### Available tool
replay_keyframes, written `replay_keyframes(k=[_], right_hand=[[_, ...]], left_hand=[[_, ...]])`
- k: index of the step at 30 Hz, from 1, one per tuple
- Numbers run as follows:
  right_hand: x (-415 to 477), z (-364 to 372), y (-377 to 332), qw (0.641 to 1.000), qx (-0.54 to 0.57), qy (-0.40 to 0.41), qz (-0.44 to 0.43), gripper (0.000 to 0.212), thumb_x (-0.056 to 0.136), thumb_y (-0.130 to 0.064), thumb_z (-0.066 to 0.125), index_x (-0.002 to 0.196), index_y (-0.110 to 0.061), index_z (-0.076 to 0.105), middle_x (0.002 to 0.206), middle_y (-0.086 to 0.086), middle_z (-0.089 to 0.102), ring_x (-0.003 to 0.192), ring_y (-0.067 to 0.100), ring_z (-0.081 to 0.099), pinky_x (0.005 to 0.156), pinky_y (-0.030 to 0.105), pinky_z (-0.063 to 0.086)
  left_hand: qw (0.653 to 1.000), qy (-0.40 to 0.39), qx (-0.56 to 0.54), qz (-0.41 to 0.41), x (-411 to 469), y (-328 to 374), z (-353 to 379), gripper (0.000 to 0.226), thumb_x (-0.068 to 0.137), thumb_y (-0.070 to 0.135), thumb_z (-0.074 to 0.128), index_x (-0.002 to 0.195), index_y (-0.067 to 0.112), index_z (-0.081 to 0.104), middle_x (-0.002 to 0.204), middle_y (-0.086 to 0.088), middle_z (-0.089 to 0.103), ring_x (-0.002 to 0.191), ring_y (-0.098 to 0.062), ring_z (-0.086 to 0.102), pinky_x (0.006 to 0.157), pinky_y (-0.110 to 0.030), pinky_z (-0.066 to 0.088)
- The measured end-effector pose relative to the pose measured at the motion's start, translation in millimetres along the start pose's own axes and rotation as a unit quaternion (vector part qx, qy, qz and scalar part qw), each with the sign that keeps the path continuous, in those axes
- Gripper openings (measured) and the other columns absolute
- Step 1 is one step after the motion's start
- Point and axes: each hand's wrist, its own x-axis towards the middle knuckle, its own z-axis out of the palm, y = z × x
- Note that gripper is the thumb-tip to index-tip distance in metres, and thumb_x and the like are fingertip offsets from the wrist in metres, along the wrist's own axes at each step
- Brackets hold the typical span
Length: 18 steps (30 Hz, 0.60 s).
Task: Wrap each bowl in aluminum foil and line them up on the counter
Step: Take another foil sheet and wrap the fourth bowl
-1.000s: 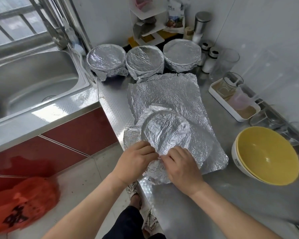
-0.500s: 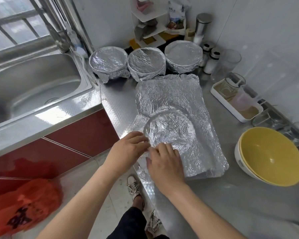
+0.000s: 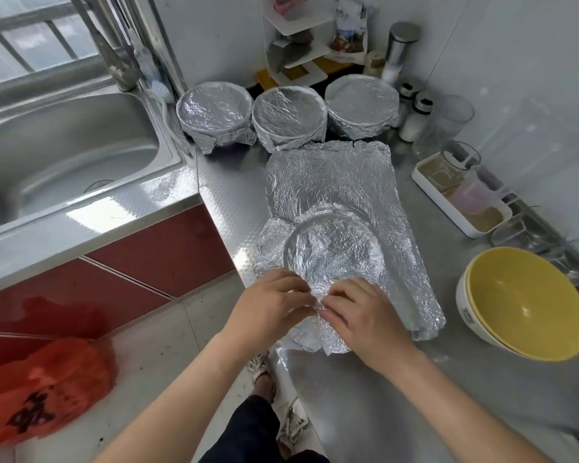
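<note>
At the worktop's (image 3: 365,402) near edge, both hands' fingers (image 3: 301,297) pinched foil (image 3: 335,182) over the bowl's (image 3: 331,253) rim, apparently to crimp it tight.

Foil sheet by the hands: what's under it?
A round rim shows through the foil sheet, so a bowl sits under it. Both hands press its near edge. The bowl itself is fully covered; colour and contents can't be seen.

foil-covered bowl (image 3: 331,255), three wrapped bowls (image 3: 290,116) behind
</note>
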Motion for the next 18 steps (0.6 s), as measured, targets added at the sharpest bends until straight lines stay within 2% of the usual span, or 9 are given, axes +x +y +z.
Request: replay_keyframes(k=[3, 7, 10, 15, 18], right_hand=[[1.0, 2.5, -1.0, 1.0, -0.01, -0.004, -0.019, 0.02, 0.09, -0.032, 0.054, 0.088, -0.018, 0.068, 0.089, -0.004, 0.057, 0.084, 0.017, 0.051, 0.072, 0.031, 0.043], [-0.4, 4.7, 0.3, 0.999, -0.034, -0.009, -0.026, 0.007, 0.086, -0.023, 0.066, 0.09, -0.017, 0.067, 0.088, -0.003, 0.057, 0.082, 0.019, 0.051, 0.071, 0.03, 0.039], [-2.5, 6.8, 0.4, 0.998, -0.059, 0.0, -0.025, 0.011, 0.082, -0.013, 0.072, 0.092, -0.015, 0.067, 0.087, -0.001, 0.058, 0.077, 0.02, 0.051, 0.067, 0.031, 0.039], [-4.9, 13.1, 1.0, 0.996, -0.073, 0.033, -0.03, 0.01, 0.082, -0.008, 0.071, 0.09, -0.012, 0.067, 0.083, 0.001, 0.057, 0.074, 0.021, 0.049, 0.065, 0.031, 0.038], [-4.9, 15.3, -0.5, 0.996, -0.071, 0.043, -0.031, 0.006, 0.083, -0.006, 0.071, 0.084, -0.01, 0.067, 0.076, 0.002, 0.053, 0.07, 0.021, 0.046, 0.062, 0.031, 0.037]], left_hand=[[0.999, 0.032, 0.03, 0.015, 2.2, 0.5, 2.5, 0.025, 0.091, 0.038, 0.06, 0.088, 0.019, 0.077, 0.087, 0.005, 0.067, 0.087, -0.018, 0.06, 0.07, -0.032, 0.051], [0.994, 0.052, 0.076, 0.054, 4.0, 3.3, 4.9, 0.017, 0.091, 0.026, 0.064, 0.084, 0.015, 0.075, 0.084, 0.003, 0.066, 0.082, -0.018, 0.057, 0.069, -0.028, 0.048], [0.993, 0.055, 0.085, 0.065, 5.6, 3.3, 5.0, 0.008, 0.088, 0.019, 0.07, 0.083, 0.013, 0.074, 0.084, 0.001, 0.065, 0.082, -0.018, 0.056, 0.071, -0.029, 0.048], [0.999, 0.025, 0.021, 0.034, 4.0, 6.2, 3.8, 0.016, 0.09, 0.028, 0.067, 0.093, 0.015, 0.075, 0.091, 0.001, 0.066, 0.085, -0.019, 0.059, 0.074, -0.031, 0.05], [0.998, 0.025, 0.033, 0.038, 5.5, 5.7, 7.6, 0.018, 0.089, 0.03, 0.068, 0.093, 0.013, 0.075, 0.089, 0.001, 0.066, 0.083, -0.02, 0.059, 0.073, -0.033, 0.051]])
